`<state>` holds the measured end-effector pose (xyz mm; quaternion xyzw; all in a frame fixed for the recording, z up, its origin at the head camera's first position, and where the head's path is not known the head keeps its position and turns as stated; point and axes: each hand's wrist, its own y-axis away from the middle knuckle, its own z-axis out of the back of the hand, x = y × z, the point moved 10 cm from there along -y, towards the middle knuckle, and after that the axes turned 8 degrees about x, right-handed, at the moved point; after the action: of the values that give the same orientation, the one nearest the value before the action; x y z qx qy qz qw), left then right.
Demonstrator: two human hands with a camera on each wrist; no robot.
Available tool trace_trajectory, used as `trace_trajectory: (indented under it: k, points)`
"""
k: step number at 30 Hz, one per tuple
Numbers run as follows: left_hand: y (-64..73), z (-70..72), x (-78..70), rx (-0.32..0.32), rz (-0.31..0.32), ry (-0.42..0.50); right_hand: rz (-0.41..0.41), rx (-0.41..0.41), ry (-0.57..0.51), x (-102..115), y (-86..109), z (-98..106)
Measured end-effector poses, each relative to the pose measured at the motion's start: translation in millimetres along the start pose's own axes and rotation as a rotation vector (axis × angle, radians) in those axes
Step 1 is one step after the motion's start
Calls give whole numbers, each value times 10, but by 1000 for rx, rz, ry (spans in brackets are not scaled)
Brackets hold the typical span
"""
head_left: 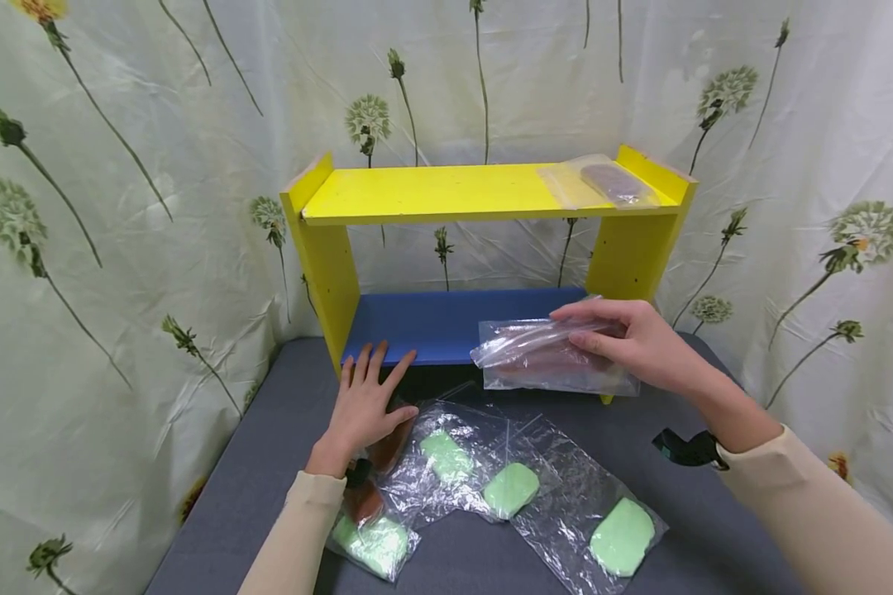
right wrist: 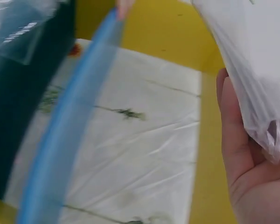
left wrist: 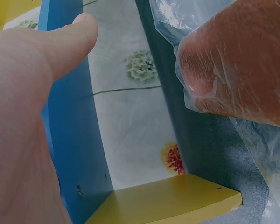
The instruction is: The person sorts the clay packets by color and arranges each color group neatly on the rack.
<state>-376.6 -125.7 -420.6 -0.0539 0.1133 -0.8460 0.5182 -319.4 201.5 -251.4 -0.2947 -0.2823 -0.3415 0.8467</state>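
Right of the middle, the right hand (head_left: 632, 339) is pinching a clear bag (head_left: 543, 364) in front of the blue shelf (head_left: 432, 318). Left of the middle, the left hand (head_left: 365, 413) is holding its fingers apart at the shelf's edge. Maybe the bag is getting put away; next, it is probably needing a gentle letting go.
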Motion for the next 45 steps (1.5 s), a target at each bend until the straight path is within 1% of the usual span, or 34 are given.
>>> trace_trajectory:
  k: [4, 7, 10, 14, 17, 21, 23, 26, 30, 34, 40, 43, 45]
  points:
    - [0, -3, 4, -3, -2, 3, 52, -73, 35, 307, -137, 212]
    - [-11, 4, 0, -12, -8, -2, 71, -121, 8, 481, -230, 364]
    - [-25, 0, 3, -8, -8, -11, 68, -178, -33, 599, -314, 508]
    - [-30, -2, 14, 1, -4, -15, 65, -273, -86, 707, -425, 702]
    - [-29, -1, 20, 1, 1, -20, 90, -331, -183, 760, -520, 837]
    - [-35, 12, 12, -13, -1, -24, 116, -389, -273, 779, -642, 1000]
    - [-34, 15, 7, -16, 1, -26, 105, -413, -295, 756, -701, 1071]
    - [-25, 19, 2, -12, 5, -10, 54, -437, -313, 694, -792, 1161]
    - [-6, 21, 0, -10, 9, 0, -53, -456, -284, 584, -904, 1258]
    - [-4, 6, -2, -6, 8, -8, -140, -466, -256, 469, -1001, 1313]
    - [-15, -23, -8, 12, 0, 4, -289, -458, -186, 290, -1117, 1317]
    - [-12, -25, -3, 18, 1, 11, -331, -438, -198, 228, -1167, 1295]
    - [-3, -28, -2, 22, 3, 9, -351, -398, -181, 220, -1179, 1255]
